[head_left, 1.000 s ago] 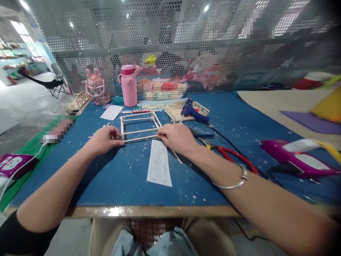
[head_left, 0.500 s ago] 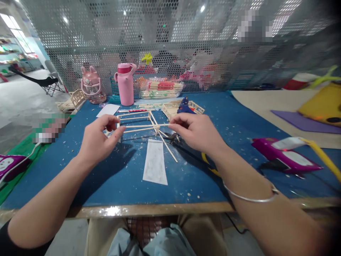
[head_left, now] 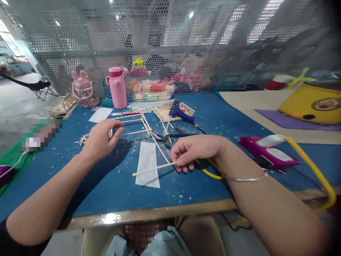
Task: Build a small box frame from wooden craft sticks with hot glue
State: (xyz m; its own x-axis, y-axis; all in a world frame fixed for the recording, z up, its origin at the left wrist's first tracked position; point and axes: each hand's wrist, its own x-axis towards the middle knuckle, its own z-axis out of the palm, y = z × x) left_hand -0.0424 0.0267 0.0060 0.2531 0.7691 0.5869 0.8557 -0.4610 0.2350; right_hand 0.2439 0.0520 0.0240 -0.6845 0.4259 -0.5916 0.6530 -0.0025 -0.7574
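My right hand pinches one end of a thin wooden stick, which points left above a white paper strip. At the left end of a small wooden stick frame is my left hand, its thumb and forefinger apart; whether its other fingers touch the frame I cannot tell. Another loose stick slants from the frame toward my right hand. Behind the right hand lie pliers with yellow handles, partly covered by it. A blue glue gun rests beyond them.
A pink bottle, a clear pink cup and bagged sticks stand along the back by a perforated screen. A wooden tray-like piece lies behind the frame. At right are a purple device with a yellow cable and a yellow bag.
My right hand has moved toward me and down, carrying the stick away from the frame. The left hand stays by the frame's left end. The view has shifted slightly right.
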